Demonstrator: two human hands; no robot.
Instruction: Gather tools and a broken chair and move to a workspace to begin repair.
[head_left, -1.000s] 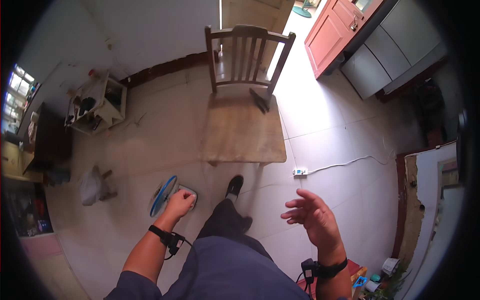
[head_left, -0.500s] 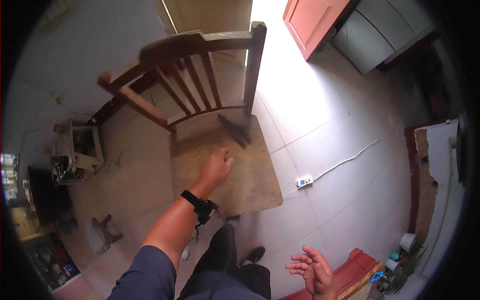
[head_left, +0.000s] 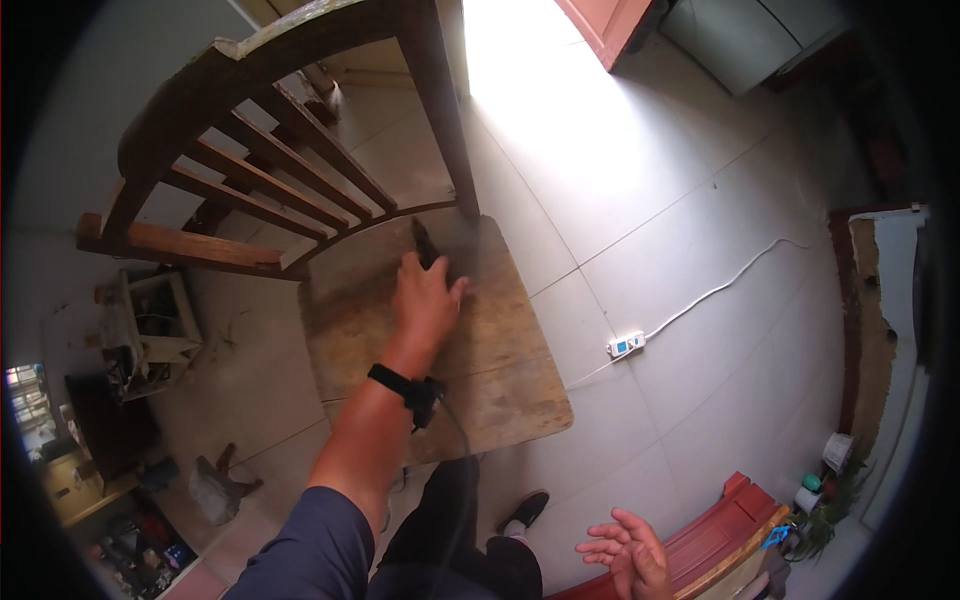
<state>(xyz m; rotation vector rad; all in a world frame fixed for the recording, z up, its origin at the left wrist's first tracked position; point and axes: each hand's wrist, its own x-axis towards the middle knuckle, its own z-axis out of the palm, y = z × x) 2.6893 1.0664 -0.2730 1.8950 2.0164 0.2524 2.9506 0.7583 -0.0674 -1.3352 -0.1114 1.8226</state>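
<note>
On the chair seat (head_left: 500, 370), left hand (head_left: 425, 300) over dark tool (head_left: 423, 243) near back edge.

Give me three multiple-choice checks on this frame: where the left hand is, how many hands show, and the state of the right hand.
1. Where is the left hand?
A. on the white power strip
B. at the dark object on the wooden chair seat
C. on the floor

2. How many hands show?
A. one
B. two
C. three

3. How is the right hand?
A. open, holding nothing
B. closed on a cable
C. flat on the seat

Answers: 1 B, its fingers reach that object near the backrest; 2 B, one on the seat, one low right; 3 A, fingers spread, palm bare.
</note>
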